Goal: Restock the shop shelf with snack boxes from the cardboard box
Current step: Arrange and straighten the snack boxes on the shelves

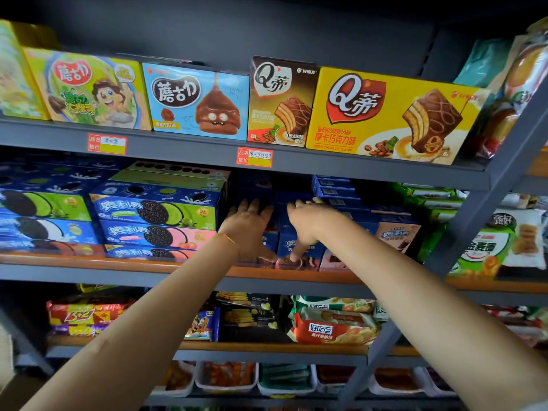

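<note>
- While both hands sit frame centre, your left hand (247,228) lies flat, fingers straight, on a dark-blue upright cardboard snack box (268,232).
- Right hand (305,221) clamps its neighbour, another blue box (292,247), thumb down the front, prob. squaring the row.
- Source carton not visible.

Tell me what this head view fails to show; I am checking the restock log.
- Cardboard supply box: outside the frame, not seen.
- Upright dark blue snack boxes: fronts partly covered by the left hand and right hand.
- Fingertips: lost in shadow at the shelf's back, so the grip is unclear.
- Red-bordered price label: handwriting too small to read.
- Bottom white trays: contents blurred.
</note>
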